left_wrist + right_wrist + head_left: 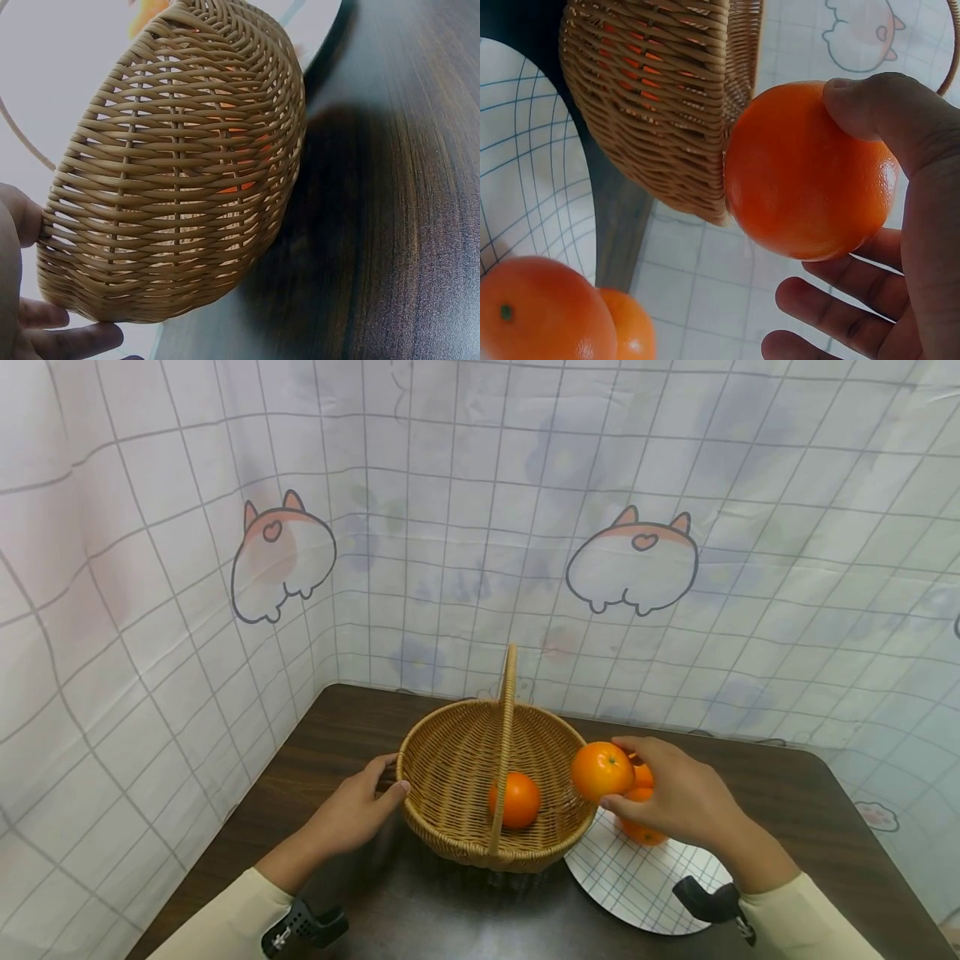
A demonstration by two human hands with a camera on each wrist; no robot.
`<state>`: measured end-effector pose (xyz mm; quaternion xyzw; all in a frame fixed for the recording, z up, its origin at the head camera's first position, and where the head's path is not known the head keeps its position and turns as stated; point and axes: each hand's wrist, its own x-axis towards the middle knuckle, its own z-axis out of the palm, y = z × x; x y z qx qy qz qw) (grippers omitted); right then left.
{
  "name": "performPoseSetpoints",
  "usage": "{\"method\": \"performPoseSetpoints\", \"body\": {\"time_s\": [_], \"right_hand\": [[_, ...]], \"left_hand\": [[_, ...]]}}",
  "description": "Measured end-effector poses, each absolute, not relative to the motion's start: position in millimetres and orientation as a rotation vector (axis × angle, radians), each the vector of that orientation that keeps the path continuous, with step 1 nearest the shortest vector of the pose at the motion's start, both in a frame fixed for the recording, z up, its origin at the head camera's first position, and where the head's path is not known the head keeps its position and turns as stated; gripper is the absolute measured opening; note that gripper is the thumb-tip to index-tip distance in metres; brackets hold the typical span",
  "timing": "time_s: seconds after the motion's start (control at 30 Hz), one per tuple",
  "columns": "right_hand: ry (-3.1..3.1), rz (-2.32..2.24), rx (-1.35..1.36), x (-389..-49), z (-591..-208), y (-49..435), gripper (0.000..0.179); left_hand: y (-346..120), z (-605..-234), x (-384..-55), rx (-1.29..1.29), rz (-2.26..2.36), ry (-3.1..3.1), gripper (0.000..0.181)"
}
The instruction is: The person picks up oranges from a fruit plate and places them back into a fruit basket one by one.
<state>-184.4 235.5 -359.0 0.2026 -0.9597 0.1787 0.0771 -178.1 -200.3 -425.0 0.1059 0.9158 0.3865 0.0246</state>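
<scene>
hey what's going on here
A person is handling oranges with bare hands at a dark wooden table. The right hand holds one orange at the right rim of a wicker basket, while the left hand touches the basket's left rim. Another orange already lies inside. More oranges, partly hidden by the right hand in the head view, are on the checked plate beside the basket.

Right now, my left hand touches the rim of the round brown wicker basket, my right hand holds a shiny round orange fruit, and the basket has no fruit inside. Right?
Not quite: the head view shows one orange fruit inside the basket. Your left hand does touch its rim, and your right hand holds another fruit.
</scene>
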Motion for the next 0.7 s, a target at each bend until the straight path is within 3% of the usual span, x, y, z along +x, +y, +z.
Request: {"method": "performPoseSetpoints", "body": {"time_s": [0.7], "right_hand": [[-2.888, 0.507, 0.673, -187, -362, 220, 0.079]], "left_hand": [[-201, -428, -179, 0.334, 1.204, 2.825, 0.062]]}}
